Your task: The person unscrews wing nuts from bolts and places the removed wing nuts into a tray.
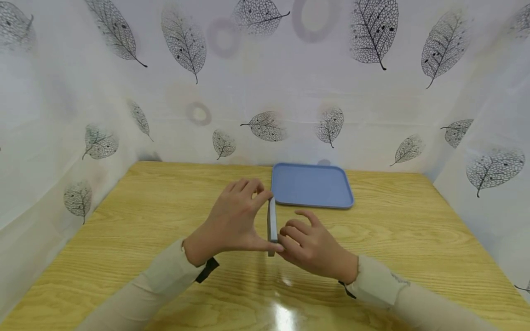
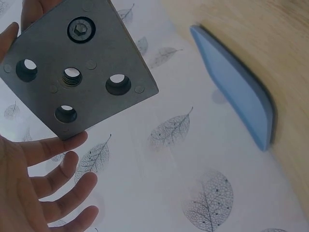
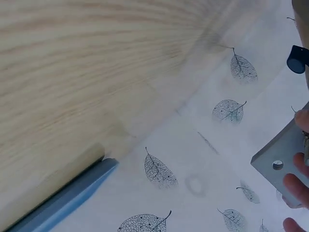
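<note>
A square grey metal plate point(image 2: 46, 46) with several round holes stands on edge, raised in front of me. My left hand point(image 1: 238, 216) holds it by opposite edges, thumb below and index finger above, the other fingers loosely bent. A bolt point(image 2: 80, 30) with a hexagonal centre sits in the corner hole near the top in the left wrist view. My right hand point(image 1: 314, 246) is at the plate's right face, near its lower end. Between its thumb and fingers the end of the bolt point(image 3: 306, 140) shows, partly cut off by the frame edge.
A blue rectangular tray point(image 1: 312, 186) lies at the back of the wooden table point(image 1: 393, 230), beyond the hands. A pale curtain point(image 1: 265, 87) printed with leaves encloses the back and both sides. Dark bands point(image 1: 207, 270) circle the wrists.
</note>
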Available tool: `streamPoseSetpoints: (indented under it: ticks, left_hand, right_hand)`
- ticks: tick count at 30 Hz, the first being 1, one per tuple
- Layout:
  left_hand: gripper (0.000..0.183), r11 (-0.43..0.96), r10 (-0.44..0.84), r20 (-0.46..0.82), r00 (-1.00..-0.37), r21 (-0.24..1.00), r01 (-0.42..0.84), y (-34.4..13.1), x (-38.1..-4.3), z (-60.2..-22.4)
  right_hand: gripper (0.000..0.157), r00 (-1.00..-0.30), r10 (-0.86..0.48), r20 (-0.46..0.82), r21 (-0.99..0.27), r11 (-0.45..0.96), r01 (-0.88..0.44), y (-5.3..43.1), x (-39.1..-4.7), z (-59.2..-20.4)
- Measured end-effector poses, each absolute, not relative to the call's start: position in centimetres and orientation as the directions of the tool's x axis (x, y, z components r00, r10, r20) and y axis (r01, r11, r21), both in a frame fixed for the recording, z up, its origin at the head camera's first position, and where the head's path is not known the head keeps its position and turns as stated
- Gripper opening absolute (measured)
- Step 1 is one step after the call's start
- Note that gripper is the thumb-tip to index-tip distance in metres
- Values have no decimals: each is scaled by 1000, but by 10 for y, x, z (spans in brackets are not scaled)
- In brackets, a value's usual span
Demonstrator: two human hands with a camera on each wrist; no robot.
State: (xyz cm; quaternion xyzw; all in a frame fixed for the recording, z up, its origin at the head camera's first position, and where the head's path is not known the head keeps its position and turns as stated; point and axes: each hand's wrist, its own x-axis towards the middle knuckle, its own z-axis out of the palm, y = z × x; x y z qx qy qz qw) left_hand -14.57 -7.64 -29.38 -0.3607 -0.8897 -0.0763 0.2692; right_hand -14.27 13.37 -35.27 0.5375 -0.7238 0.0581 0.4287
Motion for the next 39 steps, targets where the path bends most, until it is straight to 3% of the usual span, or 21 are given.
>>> streamPoseSetpoints:
  ticks: [3,9,11,18,24,32,39]
  left_hand:
    - [92,729,601,530,-599,-56,682,-76,-146,-294]
    - [92,732,600,524,-604,-54,680,-77,-145,-294]
    - [92,731,599,526,-603,-53,680,-77,-145,-294]
    - [92,726,602,533,-594,-55,686,-77,-145,-295]
    - [93,725,601,543,-586,-63,686,-76,-146,-296]
    - [92,726,601,537,-592,-58,685,-76,-146,-295]
    - [92,725,601,534,-595,-50,687,-76,-145,-294]
  right_hand:
    - [25,-60,-726,685,377,423,-824,134,-143,-354]
    - [34,-328,-718,614,-19,402,-916,138,-144,-353]
    - [31,-389,-720,575,-140,381,-914,140,-145,-353]
    - [22,-458,-726,512,-297,351,-888,143,-144,-354]
    - [22,-386,-731,562,-209,326,-922,142,-145,-354]
    - [18,-139,-717,683,117,295,-948,135,-144,-355]
    - [26,-105,-725,680,181,305,-935,136,-142,-355]
